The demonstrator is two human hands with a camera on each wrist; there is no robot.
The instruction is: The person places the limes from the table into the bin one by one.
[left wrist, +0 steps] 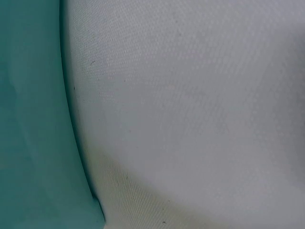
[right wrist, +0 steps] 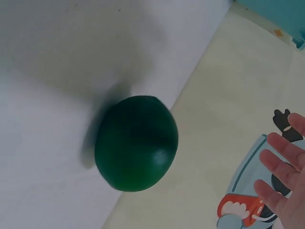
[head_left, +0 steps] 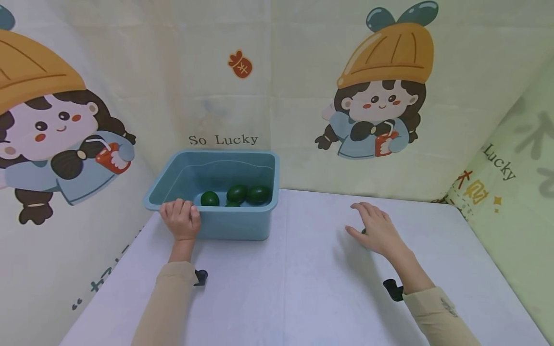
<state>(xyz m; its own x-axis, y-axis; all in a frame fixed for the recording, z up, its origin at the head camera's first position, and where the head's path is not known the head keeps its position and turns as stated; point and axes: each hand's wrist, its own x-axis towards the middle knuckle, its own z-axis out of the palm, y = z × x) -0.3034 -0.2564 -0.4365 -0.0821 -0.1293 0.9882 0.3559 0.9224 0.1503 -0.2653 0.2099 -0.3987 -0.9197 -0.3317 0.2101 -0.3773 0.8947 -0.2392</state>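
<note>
My left hand point(head_left: 179, 220) grips the near rim of a blue plastic bin point(head_left: 233, 225), with its fingers curled over the edge at the left corner. Inside the bin lie several smooth, dark green oval fruits point(head_left: 236, 193). To the right, my right hand point(head_left: 380, 231) hovers with fingers spread above another green oval fruit point(right wrist: 137, 143), which rests on the table. That fruit is mostly hidden behind the hand in the head view. The right wrist view shows the fingers point(right wrist: 281, 164) apart from it. The left wrist view shows only the bin wall point(left wrist: 33, 114) and white cloth.
A white-covered table point(head_left: 277, 288) carries the bin at its far left. Behind it hangs a cream backdrop point(head_left: 298, 96) printed with cartoon figures and lettering. A dark wrist camera mount sits at each sleeve.
</note>
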